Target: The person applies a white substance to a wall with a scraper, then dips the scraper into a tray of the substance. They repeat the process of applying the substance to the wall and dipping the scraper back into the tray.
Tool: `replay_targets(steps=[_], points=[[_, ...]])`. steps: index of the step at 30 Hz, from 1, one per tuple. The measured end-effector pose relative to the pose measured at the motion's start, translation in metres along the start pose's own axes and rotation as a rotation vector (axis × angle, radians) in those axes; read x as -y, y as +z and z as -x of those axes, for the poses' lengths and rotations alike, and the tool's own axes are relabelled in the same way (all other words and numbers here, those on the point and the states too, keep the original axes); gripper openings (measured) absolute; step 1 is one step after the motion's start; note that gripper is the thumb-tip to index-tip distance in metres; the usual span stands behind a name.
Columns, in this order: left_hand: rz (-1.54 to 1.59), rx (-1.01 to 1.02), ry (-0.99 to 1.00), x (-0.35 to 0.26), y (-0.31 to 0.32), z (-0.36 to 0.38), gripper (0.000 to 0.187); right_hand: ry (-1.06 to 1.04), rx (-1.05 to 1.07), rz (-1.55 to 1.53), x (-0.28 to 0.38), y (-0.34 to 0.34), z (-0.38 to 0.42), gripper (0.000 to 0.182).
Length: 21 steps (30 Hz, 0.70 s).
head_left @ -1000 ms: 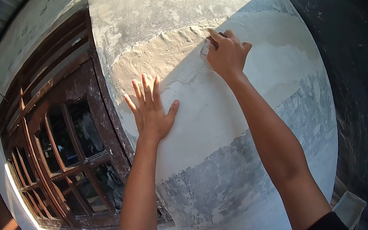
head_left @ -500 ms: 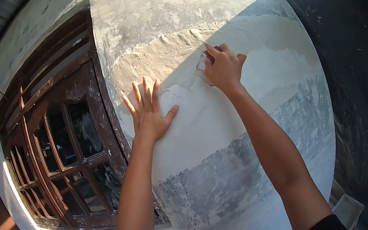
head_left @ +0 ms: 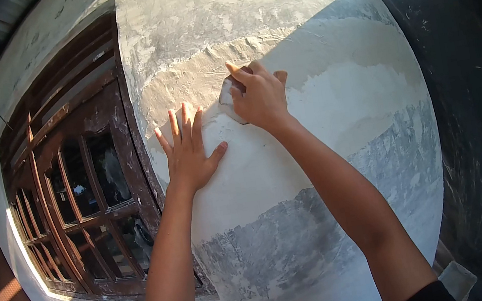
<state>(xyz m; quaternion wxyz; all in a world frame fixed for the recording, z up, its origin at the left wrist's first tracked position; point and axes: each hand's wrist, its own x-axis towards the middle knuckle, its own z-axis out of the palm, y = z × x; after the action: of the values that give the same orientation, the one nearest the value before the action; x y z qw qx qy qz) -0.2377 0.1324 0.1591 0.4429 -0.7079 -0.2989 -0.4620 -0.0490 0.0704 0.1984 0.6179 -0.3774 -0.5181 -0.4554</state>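
My left hand [head_left: 191, 161] lies flat on the wall [head_left: 245, 181] with its fingers spread, and holds nothing. To its right and a little higher, my right hand [head_left: 262, 97] grips a small flat scraper [head_left: 225, 95], pale and plaster-smeared with a brown upper part. The scraper is against the wall, and my fingers cover much of it. Around both hands runs a band of smooth white plaster, with rougher beige plaster above it and bare grey patches below.
Left of the wall patch stands a brown wooden window [head_left: 89, 198] with glass panes and chipped paint. A dark panel [head_left: 471, 103] borders the wall on the right. At the lower right is a pale container [head_left: 458, 280]. A slanting shadow edge crosses the wall.
My right hand has moved left along the wall with the scraper, closer to my left hand. My left hand stays spread on the wall, and the view has shifted slightly.
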Motion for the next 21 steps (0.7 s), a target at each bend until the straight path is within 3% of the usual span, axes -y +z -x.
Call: replay_targets(steps=[3, 5, 8, 9, 13, 16, 18, 21], points=[[-0.014, 0.013, 0.005, -0.002, -0.001, 0.001, 0.09, 0.079, -0.042, 0.122, -0.025, 0.001, -0.01, 0.038], [-0.018, 0.015, -0.008, -0.001, 0.0, 0.002, 0.091, 0.343, -0.161, 0.142, -0.041, -0.015, -0.018, 0.038], [-0.019, -0.015, 0.0, 0.0, 0.002, 0.002, 0.091, 0.155, -0.096, -0.047, -0.011, -0.001, -0.005, 0.038], [-0.017, 0.0, -0.006, -0.001, -0.001, 0.001, 0.091, 0.062, 0.029, -0.037, -0.003, 0.003, 0.002, 0.04], [-0.039, 0.005, 0.007, -0.001, 0.0, 0.002, 0.091, 0.306, -0.105, 0.158, -0.034, -0.013, -0.012, 0.042], [-0.044, -0.015, 0.001, 0.0, 0.003, 0.002, 0.092, 0.229, -0.134, -0.034, -0.026, -0.016, -0.004, 0.043], [-0.04, -0.013, -0.01, -0.001, 0.002, 0.003, 0.092, 0.065, 0.117, -0.042, -0.012, -0.009, 0.011, 0.041], [-0.047, -0.014, -0.01, -0.001, 0.003, 0.001, 0.092, 0.161, 0.01, 0.055, -0.039, -0.008, 0.005, 0.042]])
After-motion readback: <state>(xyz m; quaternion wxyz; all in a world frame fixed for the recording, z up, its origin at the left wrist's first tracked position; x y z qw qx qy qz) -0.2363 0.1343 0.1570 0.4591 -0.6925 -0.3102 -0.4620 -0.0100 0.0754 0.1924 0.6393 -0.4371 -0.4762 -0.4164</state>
